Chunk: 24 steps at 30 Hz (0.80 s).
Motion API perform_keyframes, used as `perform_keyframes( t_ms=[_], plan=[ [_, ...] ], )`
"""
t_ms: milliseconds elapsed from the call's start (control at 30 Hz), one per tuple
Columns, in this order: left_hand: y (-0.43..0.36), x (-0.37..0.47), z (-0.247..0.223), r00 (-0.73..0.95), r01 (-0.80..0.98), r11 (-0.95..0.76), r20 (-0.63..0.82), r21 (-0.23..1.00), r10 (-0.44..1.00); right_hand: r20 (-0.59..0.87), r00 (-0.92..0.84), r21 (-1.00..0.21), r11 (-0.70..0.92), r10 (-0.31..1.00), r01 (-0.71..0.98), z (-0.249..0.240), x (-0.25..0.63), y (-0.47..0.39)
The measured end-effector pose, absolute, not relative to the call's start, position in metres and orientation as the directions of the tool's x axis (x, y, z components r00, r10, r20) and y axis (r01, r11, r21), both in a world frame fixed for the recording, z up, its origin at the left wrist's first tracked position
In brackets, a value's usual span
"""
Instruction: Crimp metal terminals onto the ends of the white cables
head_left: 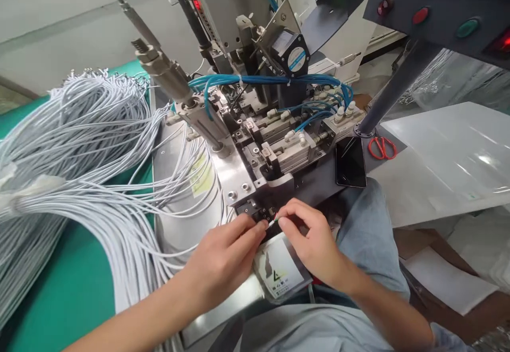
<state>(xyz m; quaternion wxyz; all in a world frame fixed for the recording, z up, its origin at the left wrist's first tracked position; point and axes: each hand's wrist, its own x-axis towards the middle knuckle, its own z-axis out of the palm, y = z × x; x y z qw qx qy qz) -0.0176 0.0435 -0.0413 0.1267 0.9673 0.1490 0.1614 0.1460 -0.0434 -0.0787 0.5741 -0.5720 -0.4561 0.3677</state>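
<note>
In front of the machine [274, 155], my left hand [225, 251] is closed in a pinch on a white cable [272, 224] close to its end. Thin coloured wires, red and green among them, come out of that end. My right hand [311, 235] pinches these wires [276, 217] between thumb and fingertips. Both hands are at a small dark fixture [253, 211] on the machine's near edge. Below them is a box-like part with a white label [281, 269]. My fingers hide part of the cable end.
Large bundles of white cables [79, 144] lie on the green mat [75, 283] to the left. A black phone [350, 161] and red-handled scissors [382, 148] lie to the right. Above them hangs a control panel [442, 19] with red and green buttons. Blue air hoses [271, 79] cross the machine.
</note>
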Motion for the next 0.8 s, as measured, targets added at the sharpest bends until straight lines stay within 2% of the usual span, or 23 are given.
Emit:
perform_keyframes(
  t_ms=[267, 600, 800],
  plan=[
    [0.042, -0.028, -0.042, 0.927, 0.259, -0.931, 0.205, 0.255, 0.314, -0.037, 0.277, -0.999, -0.035, 0.96, -0.011, -0.079, 0.149, -0.04],
    [0.043, -0.015, -0.037, 0.942, 0.286, -0.946, 0.136, 0.155, 0.307, -0.095, 0.311, -0.994, -0.109, 0.945, 0.025, -0.082, 0.151, -0.035],
    [0.044, -0.011, -0.036, 0.946, 0.24, -0.963, 0.191, 0.123, 0.26, -0.127, 0.35, -0.99, -0.142, 0.928, 0.018, -0.085, 0.15, -0.035]
  ],
)
